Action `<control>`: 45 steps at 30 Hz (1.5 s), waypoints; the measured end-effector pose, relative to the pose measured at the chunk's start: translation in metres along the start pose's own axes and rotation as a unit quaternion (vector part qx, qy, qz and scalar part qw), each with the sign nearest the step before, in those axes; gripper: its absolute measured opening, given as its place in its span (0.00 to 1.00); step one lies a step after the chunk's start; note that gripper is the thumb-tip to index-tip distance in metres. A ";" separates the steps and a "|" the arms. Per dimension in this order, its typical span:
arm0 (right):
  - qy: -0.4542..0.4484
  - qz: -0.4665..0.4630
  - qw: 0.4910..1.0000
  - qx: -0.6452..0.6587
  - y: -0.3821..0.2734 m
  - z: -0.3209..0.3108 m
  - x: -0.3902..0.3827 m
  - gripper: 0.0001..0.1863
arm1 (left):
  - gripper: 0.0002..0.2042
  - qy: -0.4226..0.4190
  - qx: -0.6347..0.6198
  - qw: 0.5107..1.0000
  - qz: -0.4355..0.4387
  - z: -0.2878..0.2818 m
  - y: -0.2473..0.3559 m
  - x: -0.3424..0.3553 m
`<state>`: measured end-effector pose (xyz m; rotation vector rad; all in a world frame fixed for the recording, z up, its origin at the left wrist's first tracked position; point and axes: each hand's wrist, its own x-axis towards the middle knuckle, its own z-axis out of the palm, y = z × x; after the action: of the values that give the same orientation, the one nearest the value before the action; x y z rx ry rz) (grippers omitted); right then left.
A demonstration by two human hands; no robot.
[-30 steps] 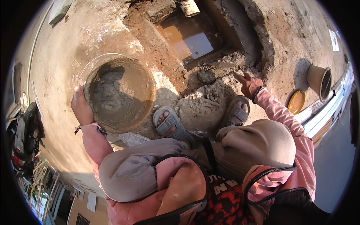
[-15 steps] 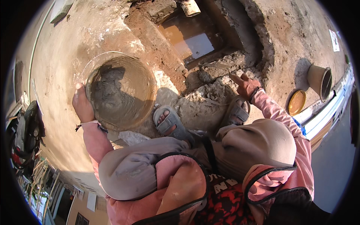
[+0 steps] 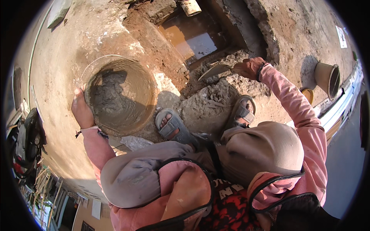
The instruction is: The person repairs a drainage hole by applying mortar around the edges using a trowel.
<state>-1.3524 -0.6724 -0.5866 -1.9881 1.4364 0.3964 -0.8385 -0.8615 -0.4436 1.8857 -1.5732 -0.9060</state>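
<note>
My left hand (image 3: 83,109) grips the left rim of a round bucket (image 3: 148,111), thumb up along the edge and the other fingers mostly hidden. Wet grey mortar (image 3: 113,94) lies in the bucket, partly in shadow, and a thin wire handle (image 3: 94,61) rests against its far side. To the right, my right hand (image 3: 248,68) is closed around a trowel, whose handle it mostly covers. The trowel blade (image 3: 214,71) points left, over the rough broken edge (image 3: 216,94) of a square pit.
Brown water (image 3: 189,36) stands in the pit, with a pipe end (image 3: 190,7) jutting over it. My sandalled feet (image 3: 169,125) are on the near side. At right lie a tipped beige bucket (image 3: 323,79) and a yellow round lid (image 3: 308,95). Crumpled clear plastic (image 3: 135,143) lies below the mortar bucket.
My right hand has moved forward along the pit's edge with the trowel, and its arm is stretched further. The trowel blade now shows broader. My left hand stays on the bucket rim.
</note>
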 end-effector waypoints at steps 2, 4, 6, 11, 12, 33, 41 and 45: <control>-0.033 0.021 0.999 -0.011 0.005 -0.001 0.008 0.18 | 0.27 -0.012 -0.015 1.000 -0.001 -0.011 -0.011 0.003; -0.081 0.061 0.994 -0.044 0.015 -0.003 0.011 0.18 | 0.26 -0.017 -0.033 0.999 -0.003 -0.010 -0.012 0.003; -0.130 0.153 0.979 -0.021 0.037 -0.017 0.006 0.19 | 0.25 -0.007 -0.051 0.999 -0.008 -0.009 -0.013 0.002; -0.127 0.209 0.965 -0.093 0.099 -0.037 -0.016 0.21 | 0.26 -0.021 -0.063 0.998 -0.009 -0.014 -0.017 0.005; -0.118 0.188 0.971 -0.089 0.103 -0.040 -0.021 0.21 | 0.27 -0.017 -0.057 0.998 -0.007 -0.013 -0.015 0.003; -0.256 0.216 0.935 -0.115 0.134 -0.058 0.005 0.21 | 0.27 -0.043 -0.068 0.997 -0.009 -0.007 -0.011 0.006; -0.088 0.297 0.950 0.023 0.119 -0.101 -0.089 0.21 | 0.27 -0.028 -0.059 0.998 -0.013 -0.011 -0.013 0.005; -0.012 0.298 0.948 0.113 0.094 -0.062 -0.110 0.24 | 0.27 -0.028 -0.062 0.997 -0.024 -0.017 -0.018 0.007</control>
<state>-1.4862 -0.6504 -0.5072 -1.3360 1.9608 0.4827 -0.8131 -0.8657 -0.4470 1.8329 -1.4733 -1.0618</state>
